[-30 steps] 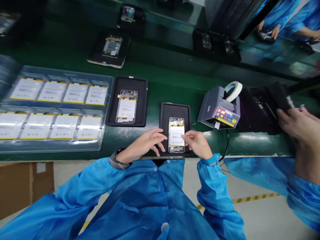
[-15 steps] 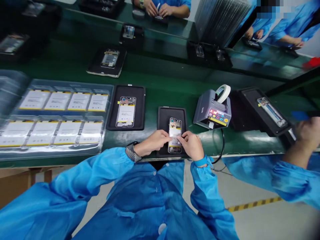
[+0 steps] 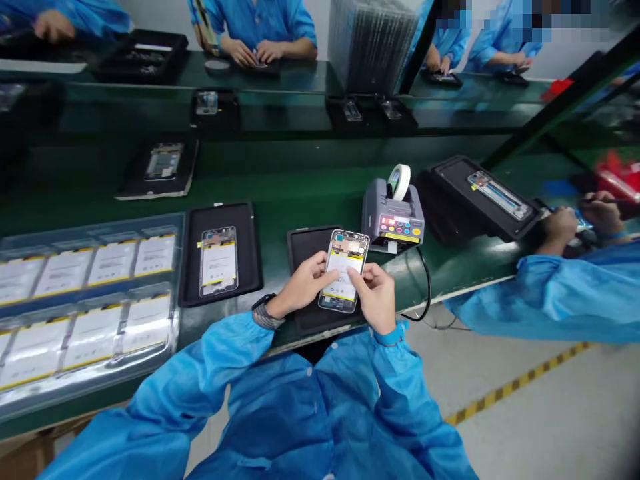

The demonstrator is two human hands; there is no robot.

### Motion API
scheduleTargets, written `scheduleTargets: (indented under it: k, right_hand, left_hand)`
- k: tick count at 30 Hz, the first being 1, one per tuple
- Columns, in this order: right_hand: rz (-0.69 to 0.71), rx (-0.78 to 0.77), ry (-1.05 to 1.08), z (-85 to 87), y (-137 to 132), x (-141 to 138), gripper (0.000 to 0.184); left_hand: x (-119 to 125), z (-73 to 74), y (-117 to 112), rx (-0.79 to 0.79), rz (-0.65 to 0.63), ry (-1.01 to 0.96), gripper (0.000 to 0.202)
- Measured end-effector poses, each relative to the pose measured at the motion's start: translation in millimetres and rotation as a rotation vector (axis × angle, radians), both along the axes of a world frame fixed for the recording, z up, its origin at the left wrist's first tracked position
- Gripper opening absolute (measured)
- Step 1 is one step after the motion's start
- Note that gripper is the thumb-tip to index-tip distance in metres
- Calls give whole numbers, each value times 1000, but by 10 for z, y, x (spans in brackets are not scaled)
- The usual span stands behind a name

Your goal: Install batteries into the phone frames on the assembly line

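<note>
One phone (image 3: 344, 270), left hand (image 3: 303, 285), right hand (image 3: 374, 298)

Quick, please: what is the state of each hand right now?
Left hand: holding the phone frame with its battery.
Right hand: holding the same frame.

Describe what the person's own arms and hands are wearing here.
The left sleeve and right sleeve are loose, bright blue smock cloth, gathered at the cuffs. The left hand is bare, with a dark, grey-patterned band at the wrist; the right hand is bare too, with a blue band at its wrist.
</note>
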State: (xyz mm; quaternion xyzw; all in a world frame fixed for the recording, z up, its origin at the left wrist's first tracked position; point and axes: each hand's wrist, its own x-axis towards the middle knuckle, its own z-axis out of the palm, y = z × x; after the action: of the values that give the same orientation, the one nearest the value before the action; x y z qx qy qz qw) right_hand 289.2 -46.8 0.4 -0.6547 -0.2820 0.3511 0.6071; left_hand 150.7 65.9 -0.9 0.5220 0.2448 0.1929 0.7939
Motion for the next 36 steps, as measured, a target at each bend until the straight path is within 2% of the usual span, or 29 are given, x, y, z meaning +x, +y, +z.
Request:
scheduleTargets:
  k: [3, 8, 11, 14, 17, 23, 29, 36]
  right_hand:
    - [14, 27, 27, 53, -52, -90, 42]
    - [49, -5, -24, 142, -120, -201, 44]
    - [64, -30, -42, 174, -106, -242, 38]
    - [38, 11, -36, 209, -50, -264, 29]
    - [7, 28, -43, 260, -1, -270, 27]
    - [32, 39, -24, 345, -15, -265, 22]
    - [4, 22, -75, 351, -25, -277, 25]
    - [-32, 45, -121, 374, 22, -317, 24]
  left_hand:
    - [-15, 43, -34, -25, 16, 2, 58]
    - [-121, 76, -135, 65, 91, 50, 59]
    - [-175, 60, -182, 84, 116, 77, 59]
    - [-199, 31, -221, 124, 111, 81, 57]
    - [-203, 20, -245, 167, 106, 89, 52]
    - [-207, 79, -248, 183, 101, 99, 46]
    - [-220, 105, -262, 214, 100, 82, 44]
    - [-239, 76, -307, 194, 56, 66, 49]
